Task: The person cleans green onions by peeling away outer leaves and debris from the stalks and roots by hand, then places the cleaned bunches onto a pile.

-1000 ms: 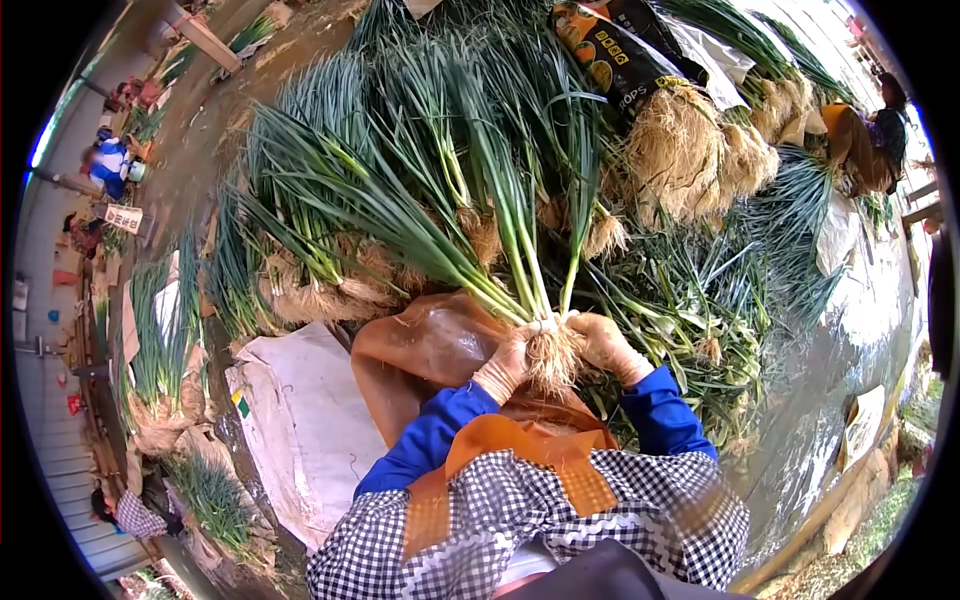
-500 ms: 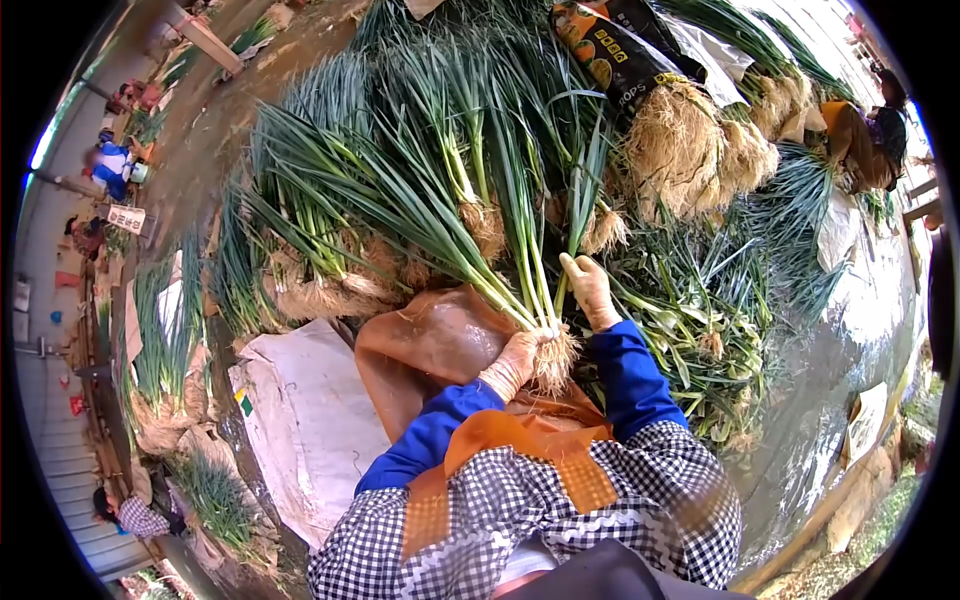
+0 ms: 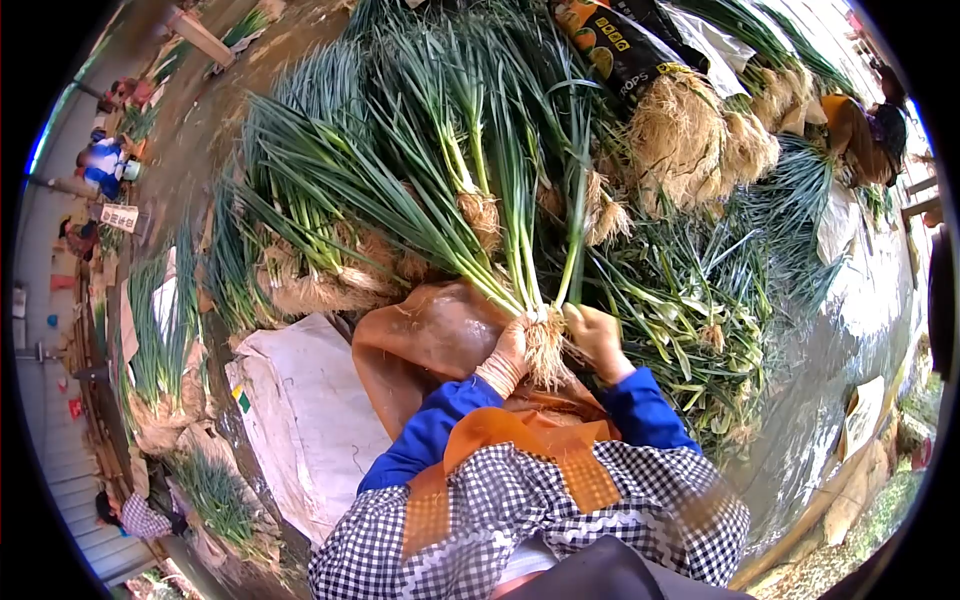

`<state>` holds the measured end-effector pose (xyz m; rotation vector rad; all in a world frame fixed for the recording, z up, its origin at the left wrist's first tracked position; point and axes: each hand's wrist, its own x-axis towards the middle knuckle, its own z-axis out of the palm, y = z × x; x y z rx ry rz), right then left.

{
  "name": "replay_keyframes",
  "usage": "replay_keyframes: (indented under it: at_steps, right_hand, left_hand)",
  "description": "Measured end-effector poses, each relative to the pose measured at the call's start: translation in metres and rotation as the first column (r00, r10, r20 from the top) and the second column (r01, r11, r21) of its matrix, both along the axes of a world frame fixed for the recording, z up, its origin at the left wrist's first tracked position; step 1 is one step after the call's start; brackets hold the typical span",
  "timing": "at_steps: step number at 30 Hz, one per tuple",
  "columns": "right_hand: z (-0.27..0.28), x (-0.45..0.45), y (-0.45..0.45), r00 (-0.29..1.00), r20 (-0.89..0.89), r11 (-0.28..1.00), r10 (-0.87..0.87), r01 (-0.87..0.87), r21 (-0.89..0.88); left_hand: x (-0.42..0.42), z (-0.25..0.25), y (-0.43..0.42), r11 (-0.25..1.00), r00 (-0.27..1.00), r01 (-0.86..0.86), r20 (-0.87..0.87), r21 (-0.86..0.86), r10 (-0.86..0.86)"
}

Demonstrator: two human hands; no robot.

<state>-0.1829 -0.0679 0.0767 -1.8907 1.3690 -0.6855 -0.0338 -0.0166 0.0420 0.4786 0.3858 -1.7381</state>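
Gripping a leafy green bunch [image 3: 519,255] with shaggy, pale roots [image 3: 543,355], the left hand [image 3: 508,348] faces the right hand [image 3: 597,340], curled, hold unclear.

Left fingers [image 3: 516,338] are around the base of a bunch [image 3: 522,262], its leaves stretching ahead of them. Right fingers [image 3: 588,325] are just beside its roots [image 3: 543,350], on their right side. An apron [image 3: 425,335] spreads below and left of the fingers; farther left lies a sheet [image 3: 305,400]. Ahead-left of the fingers is a heap [image 3: 310,255]; ahead-right, a bag [image 3: 630,60] around a bundle [image 3: 675,130]. Right of the fingers, trimmings [image 3: 690,320] lie on the floor [image 3: 800,375].
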Motion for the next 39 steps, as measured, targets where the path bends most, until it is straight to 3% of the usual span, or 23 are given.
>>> replay_keyframes:
  at_steps: [2,4,5,7,9,11,12,13,17,18,19,21,23,26,27,28,29,31,33,35,37,38,39]
  right_hand:
    - [0.056,-0.035,0.009,0.907,0.34,0.895,-0.25,0.082,0.439]
    - [0.072,-0.09,-0.006,0.947,0.186,0.831,-0.262,0.124,0.542]
    - [0.038,-0.124,-0.021,0.891,-0.453,0.971,-0.024,0.129,0.202]
    - [0.025,-0.146,-0.038,0.387,-0.886,0.947,0.258,0.08,0.31]
    - [0.01,-0.126,-0.064,0.653,-0.749,0.991,0.113,-0.024,0.129]
    - [0.01,-0.079,-0.102,0.937,-0.343,0.996,-0.07,0.046,-0.077]
    - [0.004,-0.059,-0.128,0.929,-0.35,0.981,-0.116,0.052,-0.187]
    - [0.0,-0.041,-0.154,0.922,-0.353,0.954,-0.161,0.053,-0.297]
    - [-0.004,0.019,-0.231,0.78,-0.576,0.966,-0.245,0.143,-0.218]
    - [-0.006,0.023,-0.242,0.766,-0.621,0.984,-0.164,0.081,-0.159]
    - [0.0,0.03,-0.249,0.793,-0.608,0.998,-0.045,0.016,-0.053]
    - [0.004,0.03,-0.24,0.857,-0.502,0.935,-0.115,-0.078,-0.346]
    - [0.045,0.022,-0.195,0.975,-0.222,0.918,0.029,-0.114,-0.38]
    - [0.048,0.007,-0.108,0.939,0.339,0.992,-0.064,0.022,0.128]
    - [0.025,0.0,-0.081,0.91,0.402,0.979,-0.104,0.021,0.205]
    - [0.03,-0.002,-0.053,0.957,0.291,0.999,0.004,-0.014,0.033]
    - [0.019,-0.01,-0.035,0.982,0.135,0.991,0.135,-0.134,-0.019]
    - [0.003,-0.02,-0.014,0.934,0.192,0.953,0.302,-0.303,-0.023]
    - [0.038,-0.021,-0.03,0.992,0.021,0.788,0.124,-0.111,0.606]
    - [0.038,-0.004,-0.058,0.966,-0.206,0.955,0.156,-0.094,0.283]
    - [0.04,0.023,-0.074,0.946,-0.268,0.978,0.183,-0.147,0.15]
    - [0.026,0.037,-0.076,0.907,-0.394,0.977,0.15,-0.197,-0.081]
    - [0.015,0.047,-0.082,0.825,-0.52,0.965,0.221,-0.263,-0.007]
  left_hand:
    - [0.006,-0.003,-0.003,0.999,0.993,0.017,-0.112,-0.046,-0.023]
    - [0.008,-0.004,-0.003,0.999,0.972,0.034,-0.231,-0.026,-0.039]
    - [0.009,-0.001,-0.002,0.997,0.981,0.058,-0.18,-0.048,-0.065]
    - [0.01,0.011,-0.004,0.988,0.991,0.108,-0.073,-0.107,-0.116]
    - [0.013,0.056,-0.006,0.915,0.938,0.208,-0.195,-0.345,-0.287]
    - [0.02,0.099,-0.001,0.848,0.89,0.278,-0.21,-0.452,-0.404]
    - [0.029,0.124,0.003,0.847,0.92,0.348,-0.029,-0.402,-0.392]
    - [0.028,0.151,0.008,0.924,0.979,0.202,0.039,-0.326,-0.2]
    - [0.071,0.162,-0.011,0.474,0.987,0.159,0.145,-0.866,-0.065]
    - [0.076,0.16,-0.009,0.503,0.989,0.142,0.139,-0.853,-0.042]
    - [0.065,0.168,-0.004,0.656,0.981,-0.088,0.048,-0.75,0.186]
    - [0.059,0.161,-0.001,0.865,0.911,-0.067,0.323,-0.497,0.256]
    - [0.055,0.123,-0.003,0.901,0.866,-0.035,0.437,-0.432,0.243]
    - [0.033,0.081,-0.005,0.969,0.995,0.04,0.1,-0.245,-0.016]
    - [0.03,0.049,-0.003,0.98,0.994,0.074,0.09,-0.184,-0.059]
    - [0.026,0.023,-0.002,0.954,0.973,0.201,-0.07,-0.223,-0.221]
    - [0.007,0.02,0.001,0.992,0.994,0.112,0.024,-0.057,-0.111]
    - [-0.006,0.009,0.007,0.988,0.978,0.148,0.143,0.045,-0.152]
    - [-0.01,0.0,0.013,0.977,0.948,0.174,0.247,0.124,-0.2]
    - [-0.012,-0.002,0.014,0.977,0.905,0.161,0.373,0.138,-0.202]
    - [-0.018,-0.007,0.013,0.979,0.889,0.161,0.412,0.124,-0.198]
    - [-0.021,0.002,0.012,0.986,0.846,0.135,0.506,0.102,-0.168]
    - [-0.022,0.011,0.012,0.991,0.793,0.107,0.594,0.081,-0.135]
